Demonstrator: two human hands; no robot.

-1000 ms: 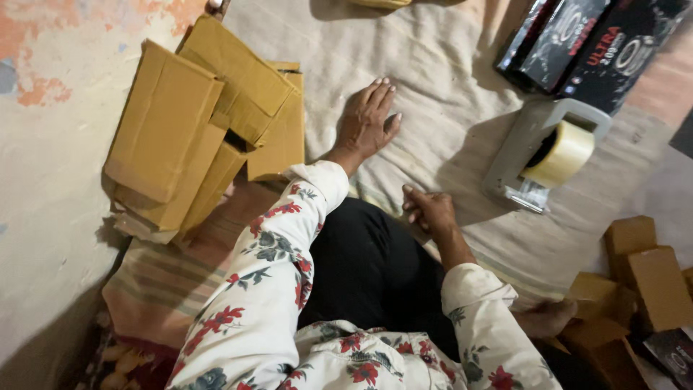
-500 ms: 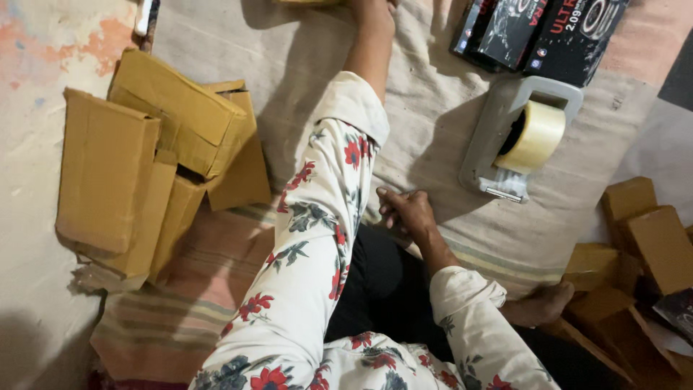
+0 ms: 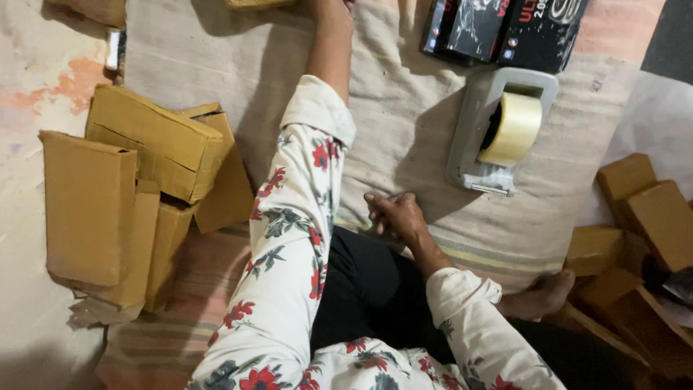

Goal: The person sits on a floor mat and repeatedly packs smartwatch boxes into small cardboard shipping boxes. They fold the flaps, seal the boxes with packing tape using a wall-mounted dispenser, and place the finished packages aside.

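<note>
— Hands first: where are yours?

— Your left hand (image 3: 333, 4) reaches up past the top edge, right by a brown cardboard box (image 3: 260, 3) on the beige cloth (image 3: 404, 108); you can't tell whether it grips. Your right hand (image 3: 393, 213) rests loosely curled on the cloth, holding nothing.

— And around you?

— Your grey tape dispenser (image 3: 498, 130) lies just beyond the right hand, black cartons (image 3: 505, 25) above it. Stacked cardboard boxes (image 3: 137, 195) sit at your left.

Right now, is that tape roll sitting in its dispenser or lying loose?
In it. The yellowish tape roll stands on edge inside the grey dispenser, which lies on the cloth, apart from the right hand.
</note>
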